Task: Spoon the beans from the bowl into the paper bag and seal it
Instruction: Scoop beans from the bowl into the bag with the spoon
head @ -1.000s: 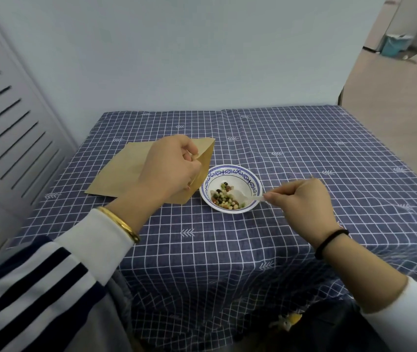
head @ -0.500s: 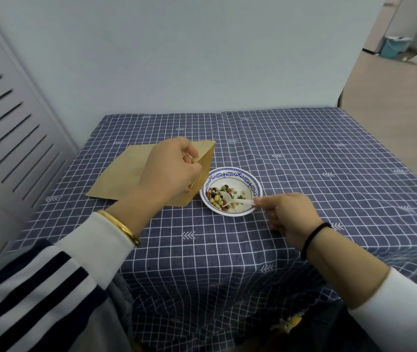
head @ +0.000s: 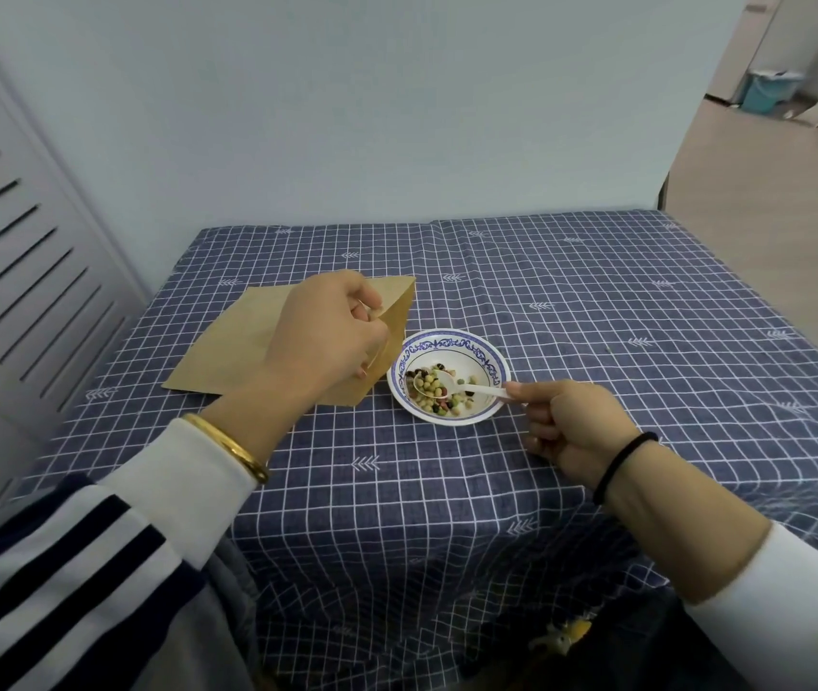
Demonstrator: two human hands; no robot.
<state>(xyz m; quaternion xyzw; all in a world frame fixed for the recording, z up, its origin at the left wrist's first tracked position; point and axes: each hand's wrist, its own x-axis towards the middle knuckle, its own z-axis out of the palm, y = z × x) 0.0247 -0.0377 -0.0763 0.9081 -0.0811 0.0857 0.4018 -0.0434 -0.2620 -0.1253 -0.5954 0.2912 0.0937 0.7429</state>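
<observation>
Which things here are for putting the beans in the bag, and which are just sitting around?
For the job:
paper bag, held open by the left hand
bowl of beans
white spoon, held by the right hand

Just around:
checked tablecloth
teal bin far back on the floor
louvred door

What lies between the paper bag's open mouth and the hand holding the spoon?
In the head view, the bowl of beans, with the spoon reaching in from the right hand.
</observation>
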